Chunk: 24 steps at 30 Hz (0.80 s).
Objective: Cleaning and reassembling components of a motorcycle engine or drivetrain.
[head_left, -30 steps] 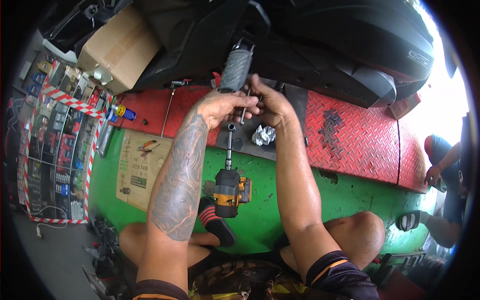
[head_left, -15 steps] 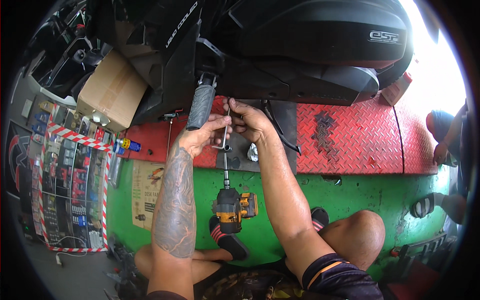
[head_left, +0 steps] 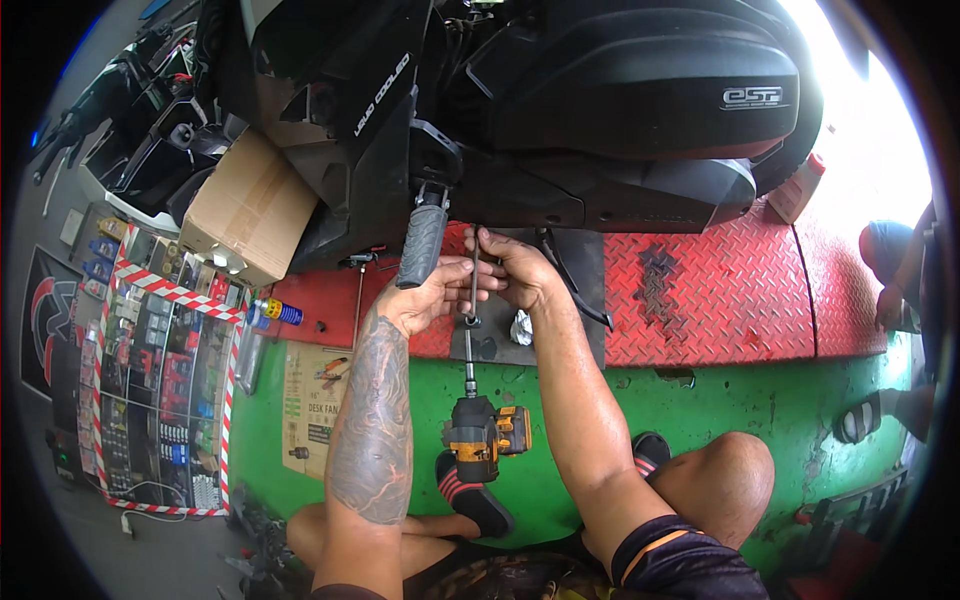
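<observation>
Left hand (head_left: 432, 294), right hand (head_left: 524, 272) still on rod (head_left: 474, 280), now less tilted

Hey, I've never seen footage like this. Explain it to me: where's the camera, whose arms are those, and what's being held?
There's no robot here: these are a person's own bare arms. A wide fisheye camera on their head looks down, which is why straight edges bend. The left hand and right hand hold a thin metal rod between them, beside the footrest of a dark motorbike. On the dark mat lies crumpled foil. A yellow-and-black power driver rests on the green floor, its long shaft reaching over the mat.
</observation>
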{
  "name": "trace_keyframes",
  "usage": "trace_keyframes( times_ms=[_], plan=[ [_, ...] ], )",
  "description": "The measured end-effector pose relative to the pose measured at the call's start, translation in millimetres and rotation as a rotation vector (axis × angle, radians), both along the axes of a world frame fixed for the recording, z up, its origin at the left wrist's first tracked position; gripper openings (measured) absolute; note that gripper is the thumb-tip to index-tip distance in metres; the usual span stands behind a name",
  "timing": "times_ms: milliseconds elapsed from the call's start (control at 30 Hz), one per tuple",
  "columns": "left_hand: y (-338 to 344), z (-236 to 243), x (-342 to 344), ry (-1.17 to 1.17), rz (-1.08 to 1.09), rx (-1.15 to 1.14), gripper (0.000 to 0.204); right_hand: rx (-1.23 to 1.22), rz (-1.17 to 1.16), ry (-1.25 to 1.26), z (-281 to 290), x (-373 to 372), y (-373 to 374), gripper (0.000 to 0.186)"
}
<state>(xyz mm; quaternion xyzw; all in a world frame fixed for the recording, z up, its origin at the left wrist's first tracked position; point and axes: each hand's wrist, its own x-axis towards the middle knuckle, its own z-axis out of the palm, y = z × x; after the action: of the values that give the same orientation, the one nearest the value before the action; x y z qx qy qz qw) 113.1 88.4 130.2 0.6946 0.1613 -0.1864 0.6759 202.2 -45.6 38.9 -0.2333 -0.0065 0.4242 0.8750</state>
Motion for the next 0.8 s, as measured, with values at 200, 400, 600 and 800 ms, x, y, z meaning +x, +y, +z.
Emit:
trace_keyframes(
  times_ms=[200,400,600,800],
  plan=[
    [1,-8,1,-0.024,0.152,0.066,0.02,-0.019,0.134,-0.099,-4,-2,-3,0.034],
    [-12,-7,-10,-0.005,0.182,-0.181,0.025,0.071,0.091,-0.088,6,-2,-6,0.024],
    [-12,-10,-7,-0.071,0.186,-0.05,0.023,0.023,0.072,-0.081,0,-2,-9,0.033],
    [-15,-10,-9,-0.071,0.289,0.079,0.022,-0.036,0.147,-0.162,0,4,-5,0.028]
  ],
)
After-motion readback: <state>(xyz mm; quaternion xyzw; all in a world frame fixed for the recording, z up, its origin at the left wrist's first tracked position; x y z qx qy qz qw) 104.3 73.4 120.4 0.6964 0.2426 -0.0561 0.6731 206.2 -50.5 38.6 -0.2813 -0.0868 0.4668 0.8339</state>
